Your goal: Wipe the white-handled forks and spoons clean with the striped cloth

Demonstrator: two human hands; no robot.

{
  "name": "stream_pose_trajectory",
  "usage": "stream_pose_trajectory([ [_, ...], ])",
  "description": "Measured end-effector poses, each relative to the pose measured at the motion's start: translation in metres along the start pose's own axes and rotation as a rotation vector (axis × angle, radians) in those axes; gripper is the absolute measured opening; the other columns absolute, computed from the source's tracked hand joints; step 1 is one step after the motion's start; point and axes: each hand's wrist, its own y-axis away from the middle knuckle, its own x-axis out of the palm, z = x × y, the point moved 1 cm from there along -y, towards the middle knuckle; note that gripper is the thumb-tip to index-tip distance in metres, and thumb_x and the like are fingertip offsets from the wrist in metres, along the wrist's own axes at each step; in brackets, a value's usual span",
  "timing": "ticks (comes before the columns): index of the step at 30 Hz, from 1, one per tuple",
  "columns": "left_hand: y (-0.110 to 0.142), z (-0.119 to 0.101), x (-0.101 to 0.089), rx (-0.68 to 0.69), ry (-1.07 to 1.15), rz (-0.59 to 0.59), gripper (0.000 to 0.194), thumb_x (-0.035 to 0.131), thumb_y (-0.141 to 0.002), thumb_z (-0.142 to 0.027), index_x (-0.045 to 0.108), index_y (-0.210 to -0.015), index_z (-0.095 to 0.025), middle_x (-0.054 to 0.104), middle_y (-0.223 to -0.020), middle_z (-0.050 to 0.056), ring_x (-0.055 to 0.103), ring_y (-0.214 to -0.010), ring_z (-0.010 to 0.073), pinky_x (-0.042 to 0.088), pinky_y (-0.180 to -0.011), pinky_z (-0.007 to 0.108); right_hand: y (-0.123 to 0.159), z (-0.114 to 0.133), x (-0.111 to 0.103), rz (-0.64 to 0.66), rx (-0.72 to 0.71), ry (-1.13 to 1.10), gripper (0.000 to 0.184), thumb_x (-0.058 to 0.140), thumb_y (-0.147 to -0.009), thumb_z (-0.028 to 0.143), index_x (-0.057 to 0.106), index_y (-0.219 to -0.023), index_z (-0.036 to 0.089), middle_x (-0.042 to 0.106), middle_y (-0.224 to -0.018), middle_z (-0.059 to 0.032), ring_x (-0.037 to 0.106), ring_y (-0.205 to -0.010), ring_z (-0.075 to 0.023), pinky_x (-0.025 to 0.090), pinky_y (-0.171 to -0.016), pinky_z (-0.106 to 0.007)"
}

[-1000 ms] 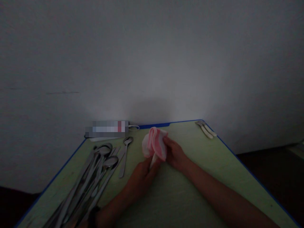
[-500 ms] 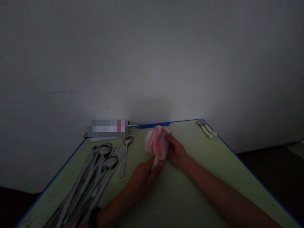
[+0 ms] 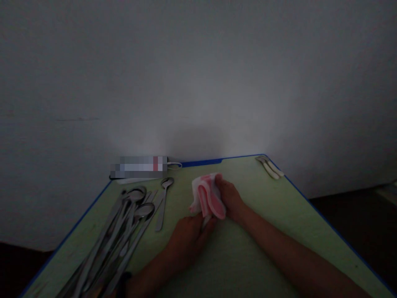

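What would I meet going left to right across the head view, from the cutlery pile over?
Cutlery pile → lone spoon → pink-and-white cloth → right hand → white-handled utensils near the far right corner.

"Where is the camera looking from?"

"The wearer's head. It is facing forward and down over the surface [image 3: 242, 265], with the wall [image 3: 198, 74] filling the upper half."

"How near is it sitting?"

"Near: the left hand [image 3: 187, 238] and right hand [image 3: 232, 199] are showing centrally, and the surface is running past the bottom edge."
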Motion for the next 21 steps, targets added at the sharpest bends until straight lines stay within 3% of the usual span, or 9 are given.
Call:
stream_pose_trajectory([
  [6,0.0004,-0.0009,0.0026,0.005,0.007,-0.03,0.042,0.029,-0.091,-0.043,0.058,-0.075,-0.017,0.063,-0.067,0.005,0.059,-0.061,0.0186,0.041,-0.058,0.027,0.0017,0.0012,-0.0013,-0.101,-0.146,0.223,0.041,0.056,-0.07,0.055,0.061,-0.065,0.015,0.057,-0.058,-0.0006,0.045,-0.053,-0.0107,0.034,-0.048,-0.022],
  [9,-0.0008,-0.0008,0.0008,0.013,0.038,-0.018,0.041,0.029,-0.091,-0.042,0.058,-0.077,-0.017,0.065,-0.073,0.006,0.06,-0.066,0.019,0.041,-0.061,0.027,0.002,0.0025,-0.0004,-0.008,-0.075,0.074,0.036,0.058,-0.071,0.052,0.062,-0.075,0.016,0.061,-0.066,-0.0008,0.051,-0.059,-0.0115,0.041,-0.056,-0.022],
  [14,-0.0013,0.0021,-0.0013,-0.025,0.118,-0.011,0.043,0.029,-0.091,-0.042,0.058,-0.075,-0.016,0.064,-0.071,0.005,0.059,-0.065,0.0189,0.042,-0.06,0.026,0.0041,0.0027,0.0018,0.21,0.169,-0.162,0.032,0.068,-0.066,0.042,0.061,-0.081,0.015,0.064,-0.07,-0.0029,0.057,-0.061,-0.0128,0.046,-0.062,-0.026],
  [17,-0.0012,0.0034,-0.0013,-0.001,0.127,-0.013,0.041,0.029,-0.091,-0.04,0.06,-0.081,-0.016,0.065,-0.079,0.007,0.06,-0.072,0.02,0.044,-0.066,0.028,0.0042,0.0007,0.0015,0.156,0.17,-0.114,0.032,0.068,-0.065,0.042,0.062,-0.078,0.014,0.065,-0.065,-0.0027,0.057,-0.056,-0.0128,0.045,-0.058,-0.026],
  [21,-0.0019,0.0039,-0.0017,0.035,0.124,-0.045,0.038,0.029,-0.091,-0.039,0.06,-0.088,-0.017,0.065,-0.091,0.008,0.059,-0.083,0.0212,0.044,-0.077,0.031,0.0051,-0.0004,0.0033,0.103,0.062,-0.057,0.03,0.066,-0.066,0.044,0.064,-0.079,0.016,0.065,-0.067,-0.0024,0.058,-0.058,-0.0134,0.044,-0.056,-0.026],
])
